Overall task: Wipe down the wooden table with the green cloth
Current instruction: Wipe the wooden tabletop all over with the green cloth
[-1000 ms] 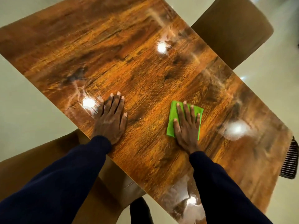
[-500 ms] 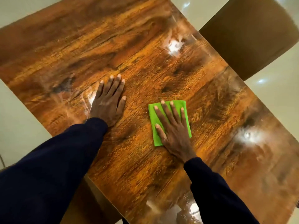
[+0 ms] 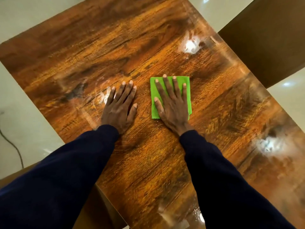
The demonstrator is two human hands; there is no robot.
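Where 2 dark sleeves (image 3: 66, 171) reach in over the near edge, the glossy wooden counter (image 3: 148, 162) shows between them. The left hand (image 3: 119, 109) rests flat on the wood, fingers (image 3: 123, 91) straight and close together, holding nothing. Just beside it, the right hand (image 3: 173, 108) presses flat on the cloth (image 3: 187, 98), fingers straight and spread; the folded green square lies near the counter's middle. Beyond the far right edge stands 1 brown chair (image 3: 264, 38).
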